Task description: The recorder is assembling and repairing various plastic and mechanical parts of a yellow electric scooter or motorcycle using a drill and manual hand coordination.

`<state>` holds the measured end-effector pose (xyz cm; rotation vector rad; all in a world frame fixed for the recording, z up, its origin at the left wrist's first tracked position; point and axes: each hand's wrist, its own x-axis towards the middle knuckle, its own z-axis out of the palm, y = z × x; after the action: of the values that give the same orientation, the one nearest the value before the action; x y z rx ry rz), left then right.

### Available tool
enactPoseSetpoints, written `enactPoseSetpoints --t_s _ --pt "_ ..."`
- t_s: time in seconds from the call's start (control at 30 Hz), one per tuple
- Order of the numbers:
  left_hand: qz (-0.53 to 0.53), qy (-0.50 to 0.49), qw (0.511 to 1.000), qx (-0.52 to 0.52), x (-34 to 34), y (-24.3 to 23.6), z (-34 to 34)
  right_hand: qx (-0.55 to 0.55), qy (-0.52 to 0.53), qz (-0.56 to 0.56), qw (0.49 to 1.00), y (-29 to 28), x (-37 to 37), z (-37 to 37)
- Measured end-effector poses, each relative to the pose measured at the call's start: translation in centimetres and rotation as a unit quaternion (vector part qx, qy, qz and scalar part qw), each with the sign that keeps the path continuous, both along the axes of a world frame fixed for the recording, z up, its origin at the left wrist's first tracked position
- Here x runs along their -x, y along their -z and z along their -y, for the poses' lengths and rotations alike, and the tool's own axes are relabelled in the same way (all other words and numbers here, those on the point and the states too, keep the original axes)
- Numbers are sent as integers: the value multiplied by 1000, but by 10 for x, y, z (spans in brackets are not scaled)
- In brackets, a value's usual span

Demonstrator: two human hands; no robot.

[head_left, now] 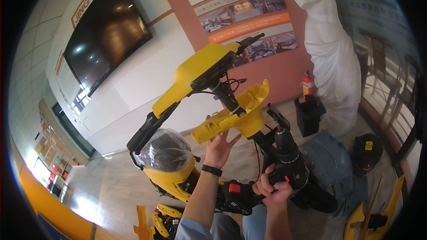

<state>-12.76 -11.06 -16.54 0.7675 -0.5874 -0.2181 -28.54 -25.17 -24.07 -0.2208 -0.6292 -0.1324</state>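
From my feed, everything sits around the yellow scooter (178,173), whose handlebar (195,80) tilts up toward the wall. My left hand (219,146) is spread wide, fingers fanned, palm pressing the underside of a loose yellow cover panel (235,113) that hangs around the steering stem just below the handlebar. The panel's right edge curls up free; its lower left edge juts past my fingertips with nothing beneath it.

My right hand (271,189) is wrapped tight round the grip of a black cordless drill (287,155), which points up toward the underside of the panel, just right of the stem. I cannot tell whether the bit touches anything.

The headlamp (165,151), wrapped in clear plastic, sits left of my left wrist, close to it. Right of the scooter a grey body panel (331,164) lies on the floor, a black helmet (367,151) beyond it, and a white statue (331,58) stands further back beside a black bin (309,115). Yellow trim pieces (162,220) lie on the floor by the front wheel. The open floor is left of the scooter, toward the white wall.
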Motion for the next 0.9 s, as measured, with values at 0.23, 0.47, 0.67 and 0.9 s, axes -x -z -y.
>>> enactPoseSetpoints --t_s 0.23,0.47,0.67,0.9 --pt "-6 10 1000 -6 -4 7 -4 -15 -9 10 1000 2 0 2" --pt "-50 -79 991 -98 4 -14 10 -28 -3 -1 1000 4 0 2" --pt "-156 -129 975 -91 22 -62 42 -6 14 -15 1000 2 0 2" --pt "-101 -119 988 -15 16 -41 24 -19 -5 -19 1000 1 0 1"
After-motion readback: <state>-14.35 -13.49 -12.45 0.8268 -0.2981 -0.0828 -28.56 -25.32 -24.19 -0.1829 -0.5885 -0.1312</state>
